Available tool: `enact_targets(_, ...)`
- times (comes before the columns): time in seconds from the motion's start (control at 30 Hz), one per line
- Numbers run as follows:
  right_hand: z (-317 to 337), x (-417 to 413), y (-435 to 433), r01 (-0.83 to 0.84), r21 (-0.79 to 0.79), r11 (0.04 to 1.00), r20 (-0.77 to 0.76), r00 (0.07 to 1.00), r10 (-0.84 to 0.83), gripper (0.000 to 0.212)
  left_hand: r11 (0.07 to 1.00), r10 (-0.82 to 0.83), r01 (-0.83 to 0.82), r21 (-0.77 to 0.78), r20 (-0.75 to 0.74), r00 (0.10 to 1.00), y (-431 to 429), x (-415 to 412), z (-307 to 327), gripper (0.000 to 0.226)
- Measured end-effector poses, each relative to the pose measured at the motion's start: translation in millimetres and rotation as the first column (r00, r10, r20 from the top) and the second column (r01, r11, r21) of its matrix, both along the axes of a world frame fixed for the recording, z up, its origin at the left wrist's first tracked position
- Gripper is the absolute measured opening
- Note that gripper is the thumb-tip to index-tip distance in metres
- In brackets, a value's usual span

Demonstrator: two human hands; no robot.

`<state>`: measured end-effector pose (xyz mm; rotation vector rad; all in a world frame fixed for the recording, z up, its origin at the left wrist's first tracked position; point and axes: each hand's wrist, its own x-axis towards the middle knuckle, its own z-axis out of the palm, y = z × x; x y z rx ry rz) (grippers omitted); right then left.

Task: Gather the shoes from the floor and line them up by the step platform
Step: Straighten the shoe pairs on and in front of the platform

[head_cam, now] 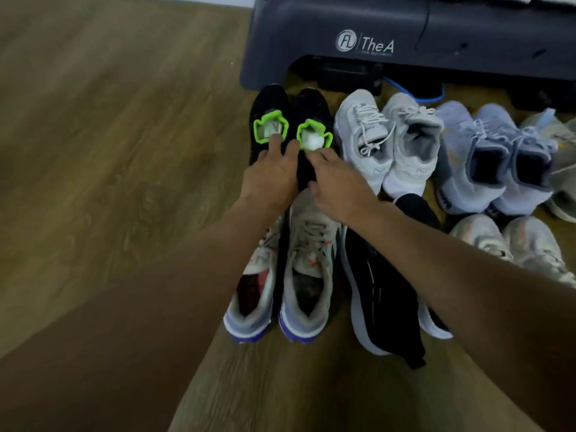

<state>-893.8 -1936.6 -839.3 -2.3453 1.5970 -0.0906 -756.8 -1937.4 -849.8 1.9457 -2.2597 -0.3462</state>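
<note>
In the head view the left hand [269,176] pinches the green collar [257,129] of the first black shoe [269,98], forefinger inside, and the right hand [338,185] holds the heel of the second black shoe [311,104] with curled fingers. Both shoes stand with toes just by the platform [343,20]. Beside them stand two white shoes [361,132] and two blue shoes [461,145]; nearer are two grey shoes [308,251], two dark shoes [380,294] and two pale shoes [530,244].

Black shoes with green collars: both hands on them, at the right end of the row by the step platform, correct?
No. The head view shows the black shoes with green collars at the row's left end by the step platform, left hand and right hand on them.
</note>
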Motion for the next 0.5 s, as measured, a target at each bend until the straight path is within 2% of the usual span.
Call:
enact_targets(0.07, 0, -1, 33, -0.096, -0.014, 0.995, 0.026, 0.995, 0.097, 0.048, 0.997, -0.080, 0.079, 0.016, 0.067, 0.994, 30, 8, -1, 0.053)
enact_targets(0.13, -4, -4, 64, -0.235, -0.012, 0.972, -0.018, 0.972, 0.234, 0.047, 0.991, -0.132, 0.128, 0.040, 0.145, 0.981, 63, 18, -6, 0.050)
enact_targets(0.27, -11, -11, 112, -0.347, 0.028, 0.937, -0.062, 0.935, 0.348, 0.057, 0.995, -0.088, 0.080, 0.054, 0.167, 0.982, 131, 33, -16, 0.055)
enact_targets(0.33, -11, -11, 133, -0.359, 0.031, 0.933, -0.089, 0.929, 0.360, 0.058, 0.996, -0.076, 0.068, 0.050, 0.168, 0.983, 154, 32, -16, 0.060)
enact_targets(0.4, -7, -10, 149, -0.326, -0.003, 0.945, -0.067, 0.943, 0.326, 0.050, 0.993, -0.119, 0.117, 0.022, 0.200, 0.973, 170, 29, -12, 0.062)
enact_targets(0.5, 0, -14, 161, -0.343, -0.090, 0.935, -0.103, 0.937, 0.334, 0.037, 0.984, -0.176, 0.176, 0.026, 0.295, 0.939, 187, 27, -5, 0.054)
